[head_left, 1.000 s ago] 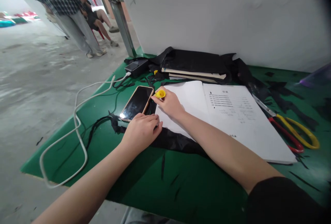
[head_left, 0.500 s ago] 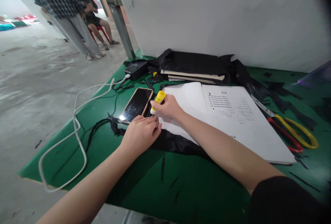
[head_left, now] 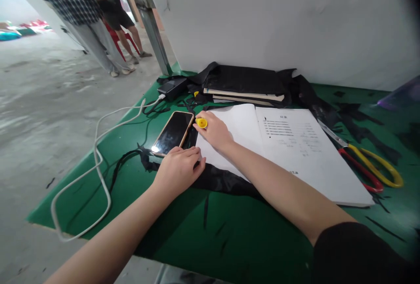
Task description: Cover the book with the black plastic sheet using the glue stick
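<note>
The right hand point(head_left: 215, 131) has its grip closed round a small yellow glue stick point(head_left: 201, 123), round end up, at the left edge of an open white book point(head_left: 285, 148) whose printed lines are too small to read. The left hand point(head_left: 179, 169) lies flat, fingers pressing crumpled black cloth point(head_left: 223, 180) against the green tabletop point(head_left: 183, 236), holding nothing. A glossy black phone point(head_left: 173, 132) lies just beside both hands; yellow-and-red scissors point(head_left: 367, 166) lie right of the book.
</note>
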A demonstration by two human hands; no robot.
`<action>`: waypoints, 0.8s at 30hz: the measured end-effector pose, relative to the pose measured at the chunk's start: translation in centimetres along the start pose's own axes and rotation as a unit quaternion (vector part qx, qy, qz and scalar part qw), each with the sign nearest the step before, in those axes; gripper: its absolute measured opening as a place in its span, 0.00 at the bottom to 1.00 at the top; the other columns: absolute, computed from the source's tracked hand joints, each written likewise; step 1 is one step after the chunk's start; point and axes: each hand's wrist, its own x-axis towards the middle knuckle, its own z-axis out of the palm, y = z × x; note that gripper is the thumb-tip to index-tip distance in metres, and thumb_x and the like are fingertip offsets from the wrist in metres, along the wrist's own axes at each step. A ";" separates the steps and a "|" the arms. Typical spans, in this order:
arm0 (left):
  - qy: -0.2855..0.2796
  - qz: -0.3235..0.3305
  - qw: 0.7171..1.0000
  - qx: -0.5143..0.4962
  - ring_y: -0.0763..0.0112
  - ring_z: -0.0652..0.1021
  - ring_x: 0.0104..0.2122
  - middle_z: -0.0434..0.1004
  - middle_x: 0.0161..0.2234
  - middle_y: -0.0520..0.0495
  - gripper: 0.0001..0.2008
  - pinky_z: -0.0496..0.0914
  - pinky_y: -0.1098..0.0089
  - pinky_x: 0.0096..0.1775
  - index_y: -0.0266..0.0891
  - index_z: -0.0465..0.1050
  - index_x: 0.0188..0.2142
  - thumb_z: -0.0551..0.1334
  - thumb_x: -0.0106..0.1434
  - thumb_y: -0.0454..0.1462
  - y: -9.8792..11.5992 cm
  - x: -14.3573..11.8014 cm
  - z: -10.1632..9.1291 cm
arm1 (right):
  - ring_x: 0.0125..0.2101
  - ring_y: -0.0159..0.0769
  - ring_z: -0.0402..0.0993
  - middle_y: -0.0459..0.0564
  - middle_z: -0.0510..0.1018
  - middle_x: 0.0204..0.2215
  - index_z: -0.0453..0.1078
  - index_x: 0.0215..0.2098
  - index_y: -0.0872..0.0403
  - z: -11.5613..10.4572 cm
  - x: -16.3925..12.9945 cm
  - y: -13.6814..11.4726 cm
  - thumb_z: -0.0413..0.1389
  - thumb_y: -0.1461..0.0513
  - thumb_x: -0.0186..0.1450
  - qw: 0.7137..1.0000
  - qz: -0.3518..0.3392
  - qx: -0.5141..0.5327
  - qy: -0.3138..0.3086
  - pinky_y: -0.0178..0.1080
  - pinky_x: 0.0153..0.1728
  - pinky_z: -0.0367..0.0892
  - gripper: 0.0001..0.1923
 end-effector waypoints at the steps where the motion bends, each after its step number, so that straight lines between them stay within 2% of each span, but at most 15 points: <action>1: 0.000 -0.002 1.000 0.001 0.69 0.79 0.32 0.80 0.38 0.50 0.13 0.70 0.63 0.35 0.37 0.76 0.32 0.53 0.65 0.37 0.0 0.0 0.0 | 0.35 0.36 0.70 0.47 0.74 0.40 0.67 0.40 0.48 0.1 0.0 0.1 0.51 0.57 0.63 1.000 0.003 0.008 0.004 0.36 0.35 0.61 0.08; 4: 0.000 -0.005 1.000 0.002 0.69 0.79 0.31 0.80 0.37 0.50 0.14 0.70 0.63 0.35 0.37 0.76 0.32 0.52 0.66 0.37 0.0 0.1 0.1 | 0.33 0.36 0.71 0.47 0.75 0.34 0.68 0.39 0.49 0.3 0.4 0.8 0.51 0.53 0.62 0.991 0.082 0.097 0.046 0.37 0.34 0.63 0.12; 8: -0.004 -0.006 1.000 0.004 0.69 0.79 0.31 0.80 0.38 0.49 0.14 0.70 0.64 0.35 0.38 0.76 0.32 0.52 0.66 0.37 0.0 0.1 0.1 | 0.23 0.34 0.69 0.46 0.71 0.20 0.65 0.24 0.53 -0.2 1.3 1.9 0.49 0.47 0.61 0.931 0.260 0.232 0.106 0.36 0.26 0.63 0.20; 10: -0.005 -0.006 1.000 0.005 0.69 0.79 0.30 0.80 0.39 0.49 0.14 0.70 0.64 0.35 0.38 0.76 0.31 0.52 0.65 0.37 -0.1 0.1 0.1 | 0.19 0.32 0.66 0.45 0.68 0.17 0.62 0.21 0.52 -0.3 1.5 2.0 0.49 0.46 0.60 0.913 0.289 0.265 0.113 0.35 0.22 0.61 0.21; 12: -0.001 -0.006 1.000 0.005 0.69 0.79 0.30 0.80 0.39 0.49 0.14 0.70 0.64 0.35 0.38 0.76 0.32 0.53 0.65 0.37 -0.1 0.0 0.1 | 0.19 0.31 0.64 0.44 0.67 0.16 0.62 0.21 0.53 -0.3 1.3 1.7 0.51 0.47 0.58 0.916 0.272 0.274 0.108 0.34 0.21 0.60 0.19; 14: 0.005 -0.005 1.000 0.004 0.68 0.79 0.31 0.80 0.39 0.49 0.13 0.70 0.63 0.35 0.38 0.76 0.32 0.53 0.65 0.37 -0.1 0.0 0.1 | 0.19 0.30 0.64 0.43 0.67 0.16 0.63 0.20 0.53 -0.2 0.8 1.0 0.53 0.48 0.57 0.935 0.228 0.257 0.083 0.34 0.21 0.59 0.18; 17: 0.006 -0.005 1.000 0.008 0.67 0.79 0.31 0.80 0.40 0.50 0.13 0.70 0.63 0.35 0.38 0.76 0.32 0.53 0.65 0.36 -0.1 0.0 0.1 | 0.20 0.30 0.64 0.43 0.67 0.16 0.63 0.19 0.54 0.0 0.0 -0.1 0.54 0.50 0.56 0.968 0.151 0.201 0.003 0.33 0.21 0.57 0.17; 20: -0.003 -0.004 1.000 0.016 0.67 0.79 0.32 0.80 0.40 0.49 0.13 0.70 0.63 0.35 0.38 0.76 0.32 0.52 0.65 0.37 0.0 0.0 0.1 | 0.20 0.29 0.61 0.43 0.67 0.16 0.62 0.18 0.54 -0.1 -0.4 -0.7 0.54 0.49 0.56 0.986 0.073 0.130 -0.067 0.34 0.21 0.53 0.18; 24: -0.011 0.000 1.000 0.017 0.66 0.79 0.33 0.80 0.41 0.48 0.14 0.70 0.63 0.35 0.37 0.76 0.33 0.52 0.65 0.37 0.2 0.1 -0.1 | 0.21 0.30 0.60 0.43 0.68 0.18 0.65 0.21 0.53 -0.4 0.0 -0.6 0.53 0.47 0.58 0.997 -0.001 0.032 -0.070 0.35 0.23 0.50 0.19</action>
